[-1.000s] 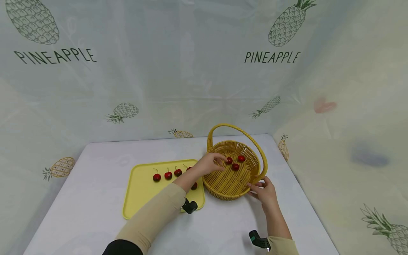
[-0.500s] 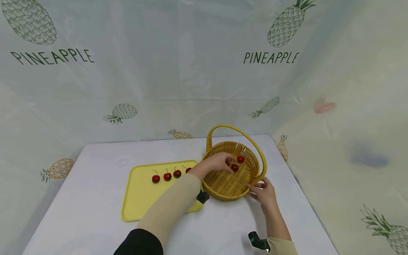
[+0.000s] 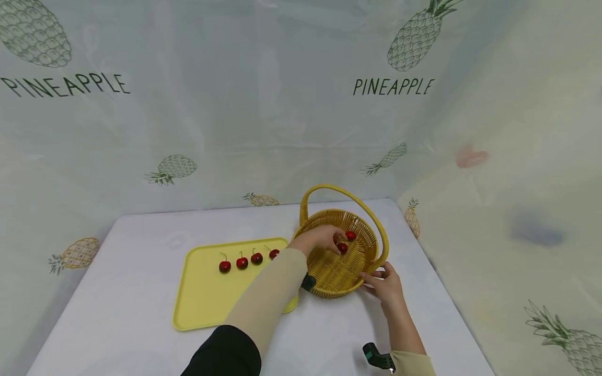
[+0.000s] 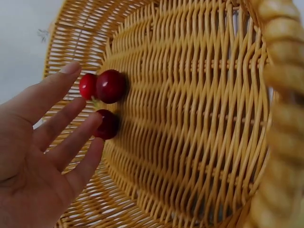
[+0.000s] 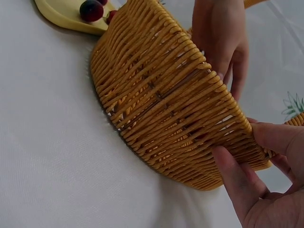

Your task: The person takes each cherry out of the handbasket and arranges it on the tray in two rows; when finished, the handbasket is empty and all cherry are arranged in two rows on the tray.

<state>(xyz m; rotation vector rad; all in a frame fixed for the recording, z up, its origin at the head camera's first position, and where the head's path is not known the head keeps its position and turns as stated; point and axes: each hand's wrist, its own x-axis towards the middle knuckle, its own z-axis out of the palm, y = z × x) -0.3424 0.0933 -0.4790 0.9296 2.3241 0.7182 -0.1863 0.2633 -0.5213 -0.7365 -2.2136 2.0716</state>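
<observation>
My left hand reaches into a yellow-brown wicker basket. In the left wrist view its thumb and fingers are spread, with fingertips right at a dark red cherry. Two more cherries lie beside it, a dark one and a brighter one; the head view shows only two, since the hand covers part of the basket. My right hand grips the basket's near right side by the handle base, thumb at the rim and fingers against the outer weave.
Left of the basket lies a yellow tray with a row of several stemmed cherries. The left forearm crosses over the tray's right part. The basket's tall handle arches above it. Behind the white table hangs a pineapple-print curtain.
My left hand has moved right, deeper into the basket, and now hides a cherry seen there earlier. The right hand keeps its grip. The head view has shifted slightly.
</observation>
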